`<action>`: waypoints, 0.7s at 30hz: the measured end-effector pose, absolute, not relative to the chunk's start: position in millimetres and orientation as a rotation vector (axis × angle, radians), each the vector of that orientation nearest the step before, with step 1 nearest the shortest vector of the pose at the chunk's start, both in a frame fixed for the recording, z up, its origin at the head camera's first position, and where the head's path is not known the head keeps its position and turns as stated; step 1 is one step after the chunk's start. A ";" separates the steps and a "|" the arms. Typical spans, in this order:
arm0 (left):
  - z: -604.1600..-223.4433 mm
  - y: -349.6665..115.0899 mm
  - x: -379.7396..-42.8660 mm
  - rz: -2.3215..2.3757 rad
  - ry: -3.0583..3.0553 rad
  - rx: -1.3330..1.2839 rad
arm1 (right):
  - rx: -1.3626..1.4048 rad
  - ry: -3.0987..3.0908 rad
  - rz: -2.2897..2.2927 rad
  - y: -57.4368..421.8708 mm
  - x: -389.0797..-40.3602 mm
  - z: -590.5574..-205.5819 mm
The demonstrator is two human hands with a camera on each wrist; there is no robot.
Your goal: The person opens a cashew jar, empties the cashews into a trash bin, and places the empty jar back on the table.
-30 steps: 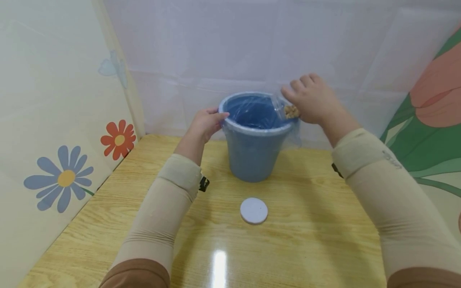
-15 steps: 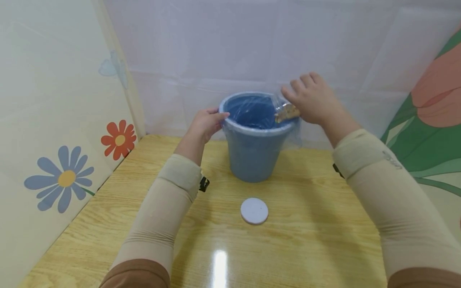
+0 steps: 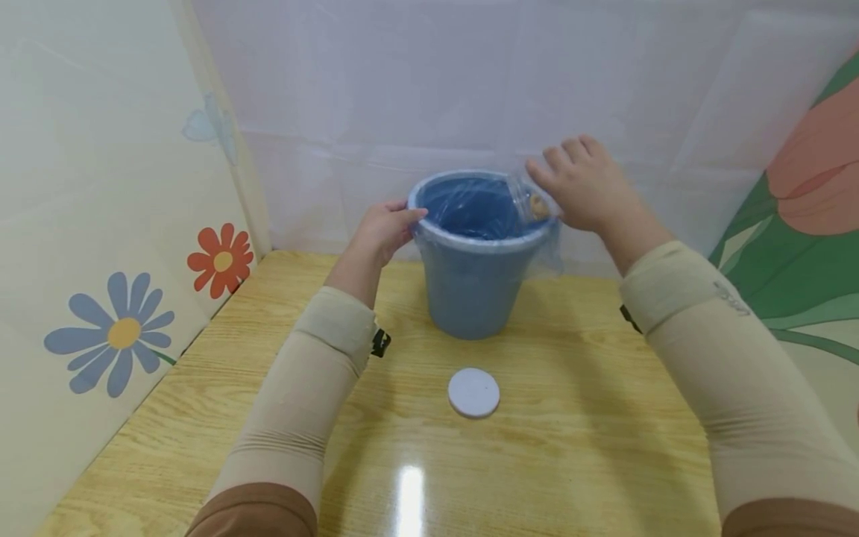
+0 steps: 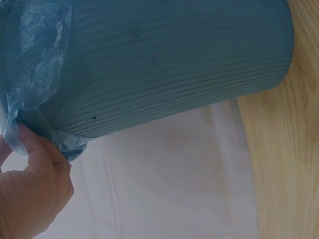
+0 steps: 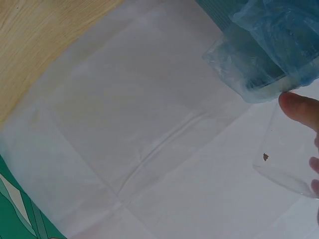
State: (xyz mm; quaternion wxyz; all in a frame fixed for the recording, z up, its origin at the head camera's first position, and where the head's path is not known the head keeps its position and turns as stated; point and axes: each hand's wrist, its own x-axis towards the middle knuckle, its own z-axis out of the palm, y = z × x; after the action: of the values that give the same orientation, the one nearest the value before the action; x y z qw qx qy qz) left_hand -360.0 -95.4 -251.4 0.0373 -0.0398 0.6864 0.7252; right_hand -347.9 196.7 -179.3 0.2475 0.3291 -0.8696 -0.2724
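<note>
A blue bin stands upright at the back of the table, lined with a thin see-through plastic bag folded over its rim. At the left of the rim, my left hand pinches the bag and rim between thumb and fingers. My right hand grips a clear jar, tipped on its side with its mouth toward the inside of the bin. A light brown piece shows in the jar, and a dark crumb clings to its wall. The bin's bottom is hidden.
On the wooden table, a round white lid lies in front of the bin. A white sheet hangs close behind, and flower-printed panels rise at both sides.
The brown pieces heaped in the jar slid toward its mouth and mostly left it; now little shows inside. Both hands and the bin stay almost where they were.
</note>
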 end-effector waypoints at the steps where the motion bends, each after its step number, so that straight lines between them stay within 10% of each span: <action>1: -251.3 -95.3 -360.1 2.227 2.105 -0.123 | 0.896 -2.376 -0.741 196.7 -347.9 -179.1; 21: -252.9 -95.3 -362.1 2.225 2.111 -0.124 | 0.942 -2.184 -0.745 195.1 -349.0 -176.9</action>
State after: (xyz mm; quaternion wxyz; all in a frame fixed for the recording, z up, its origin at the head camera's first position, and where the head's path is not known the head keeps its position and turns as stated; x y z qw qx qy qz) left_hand -362.1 -95.3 -252.9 0.0362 -0.0404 0.6872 0.7244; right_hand -349.0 195.1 -176.9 0.3191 0.3581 -0.8305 -0.2834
